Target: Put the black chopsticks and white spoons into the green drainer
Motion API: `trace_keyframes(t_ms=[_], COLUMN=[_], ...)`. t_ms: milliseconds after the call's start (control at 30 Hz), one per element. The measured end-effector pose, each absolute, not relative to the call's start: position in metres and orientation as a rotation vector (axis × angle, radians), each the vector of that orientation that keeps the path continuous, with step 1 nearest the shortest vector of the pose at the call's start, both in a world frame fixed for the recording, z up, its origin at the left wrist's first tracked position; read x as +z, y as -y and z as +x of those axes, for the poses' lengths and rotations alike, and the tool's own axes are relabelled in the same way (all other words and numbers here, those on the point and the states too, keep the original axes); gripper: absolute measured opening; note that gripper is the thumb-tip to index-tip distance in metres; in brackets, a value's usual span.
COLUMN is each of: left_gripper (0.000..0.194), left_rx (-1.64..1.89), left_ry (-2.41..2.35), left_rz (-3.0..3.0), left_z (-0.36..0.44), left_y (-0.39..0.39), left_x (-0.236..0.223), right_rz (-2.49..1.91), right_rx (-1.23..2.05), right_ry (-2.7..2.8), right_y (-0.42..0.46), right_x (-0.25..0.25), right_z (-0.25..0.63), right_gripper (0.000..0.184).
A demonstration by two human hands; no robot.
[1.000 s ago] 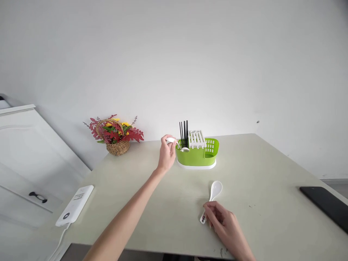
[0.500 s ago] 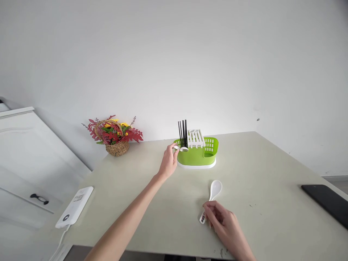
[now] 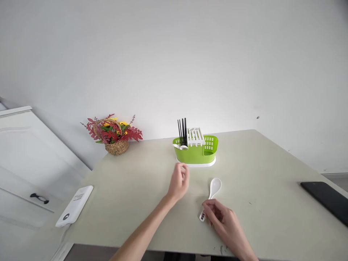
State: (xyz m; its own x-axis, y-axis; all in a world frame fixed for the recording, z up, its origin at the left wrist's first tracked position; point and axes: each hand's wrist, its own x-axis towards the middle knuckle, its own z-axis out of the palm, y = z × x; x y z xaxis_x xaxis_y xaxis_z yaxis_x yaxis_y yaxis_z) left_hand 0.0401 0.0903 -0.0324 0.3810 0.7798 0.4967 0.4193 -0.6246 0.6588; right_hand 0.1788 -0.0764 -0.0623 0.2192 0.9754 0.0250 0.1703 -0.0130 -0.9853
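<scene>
A green cutlery holder (image 3: 195, 156) with a white base and a white slatted rack stands at the back of the table. Black chopsticks (image 3: 183, 132) stand upright in its left part, with two white spoons (image 3: 183, 147) leaning at its front left rim, bowls up. My left hand (image 3: 179, 182) is in front of the holder, apart from it, its fingers curled in with nothing seen in them. On the table lies another white spoon (image 3: 215, 186), bowl pointing away. My right hand (image 3: 221, 219) pinches its handle near the end, which carries a dark printed mark.
A wicker basket (image 3: 117, 147) of red and yellow flowers stands at the back left. A white power bank (image 3: 74, 206) with a cable lies at the left edge, a black phone (image 3: 326, 201) at the right. Behind the table rises a wall (image 3: 174, 72); a white cabinet (image 3: 35, 163) is at left.
My left hand has let go of the spoon at the holder's left rim and drawn back toward me and to the right. My right hand has stayed at the spoon on the table.
</scene>
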Motion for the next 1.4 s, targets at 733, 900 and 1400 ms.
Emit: trace_keyframes(t_ms=[733, 900, 1400], left_gripper=[0.031, 0.034, 0.038], left_rx=[0.178, 0.288, 0.055], left_ry=[-0.912, -0.893, -0.986], left_rz=[2.648, 2.753, 2.905], left_z=[0.096, 0.083, 0.043], left_y=[-0.073, -0.079, -0.104], left_x=[0.006, 0.008, -0.003], right_rz=[-1.400, -1.424, -1.487], right_rx=[0.982, 0.972, 0.845], right_ry=[1.304, 1.296, 1.246], right_y=[0.080, 0.081, 0.083], right_x=[-0.053, -0.061, -0.060], right_z=[0.179, 0.179, 0.170], right_gripper=[0.044, 0.043, 0.058])
